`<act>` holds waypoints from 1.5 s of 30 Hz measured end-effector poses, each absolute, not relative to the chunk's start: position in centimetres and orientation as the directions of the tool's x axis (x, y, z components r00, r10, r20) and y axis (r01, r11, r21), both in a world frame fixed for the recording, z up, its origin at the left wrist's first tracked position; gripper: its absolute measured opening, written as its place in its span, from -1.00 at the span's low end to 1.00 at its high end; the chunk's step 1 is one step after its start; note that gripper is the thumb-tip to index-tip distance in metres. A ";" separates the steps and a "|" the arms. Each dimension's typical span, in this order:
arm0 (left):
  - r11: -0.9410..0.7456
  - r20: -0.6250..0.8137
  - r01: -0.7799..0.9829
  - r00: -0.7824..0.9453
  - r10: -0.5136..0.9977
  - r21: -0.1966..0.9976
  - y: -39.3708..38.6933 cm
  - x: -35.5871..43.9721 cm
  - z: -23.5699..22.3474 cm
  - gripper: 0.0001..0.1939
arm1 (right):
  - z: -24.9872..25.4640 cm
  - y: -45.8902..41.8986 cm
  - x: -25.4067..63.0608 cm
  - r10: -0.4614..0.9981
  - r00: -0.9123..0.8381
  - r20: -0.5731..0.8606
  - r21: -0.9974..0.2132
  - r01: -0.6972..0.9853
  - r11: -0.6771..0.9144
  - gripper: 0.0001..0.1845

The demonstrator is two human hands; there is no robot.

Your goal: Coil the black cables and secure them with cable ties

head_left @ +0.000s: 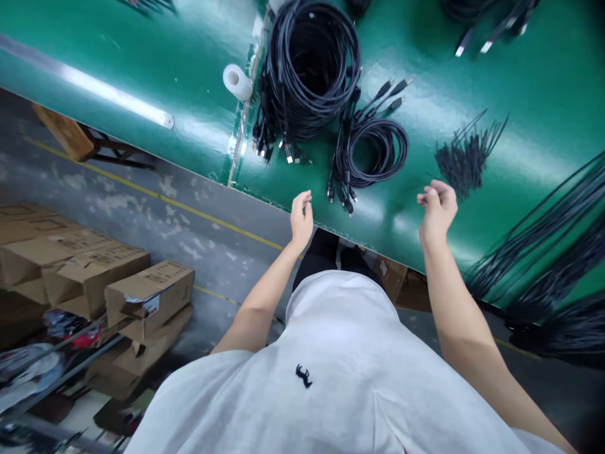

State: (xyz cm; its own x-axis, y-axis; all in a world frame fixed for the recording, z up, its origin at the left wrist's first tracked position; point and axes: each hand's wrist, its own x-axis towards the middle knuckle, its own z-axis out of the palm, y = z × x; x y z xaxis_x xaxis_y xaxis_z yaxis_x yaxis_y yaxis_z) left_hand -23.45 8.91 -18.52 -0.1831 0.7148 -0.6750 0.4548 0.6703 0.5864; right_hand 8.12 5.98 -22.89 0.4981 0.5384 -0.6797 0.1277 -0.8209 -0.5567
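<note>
My left hand [301,219] is at the table's front edge, fingers loosely bent and the thumb a little apart, with nothing visible in it. It is closest to a small coil of black cables [378,154] whose plug ends point toward me. My right hand [438,211] hovers at the near side of a pile of short black ties [463,161]. Its fingers are curled in toward the thumb; whether a thin tie is between them I cannot make out. Behind the small coil lies a larger stack of coiled black cables [312,69] with plugs hanging out.
A white roll [237,82] stands left of the large stack, beside a table seam. A metal strip [94,85] lies along the green table [198,75]. Long black cables [543,252] hang over the right edge. More cables [491,25] lie far right. Cardboard boxes [151,296] sit at left.
</note>
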 end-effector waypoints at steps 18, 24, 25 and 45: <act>0.863 -0.983 0.471 0.045 0.179 0.179 -20.0 -14.9 -4.6 -0.83 | -6.1 -24.3 10.7 0.268 0.003 -0.964 -0.263 0.165 -0.950 -0.79; 0.724 -0.979 0.660 0.169 0.119 0.202 -20.9 -16.2 -2.0 -0.77 | -6.3 -27.6 16.8 0.159 0.460 -0.874 -0.166 0.024 -0.986 -0.80; 0.689 -0.977 0.694 0.172 0.123 0.209 -20.7 -16.7 -2.1 -0.75 | -6.5 -27.7 17.7 0.144 0.529 -0.836 -0.169 0.001 -0.986 -0.81; 0.557 -0.973 0.819 0.009 0.229 0.138 -20.6 -12.5 -2.1 -0.63 | -16.4 -10.5 24.9 0.465 0.595 -0.655 -0.105 0.538 -0.836 -0.62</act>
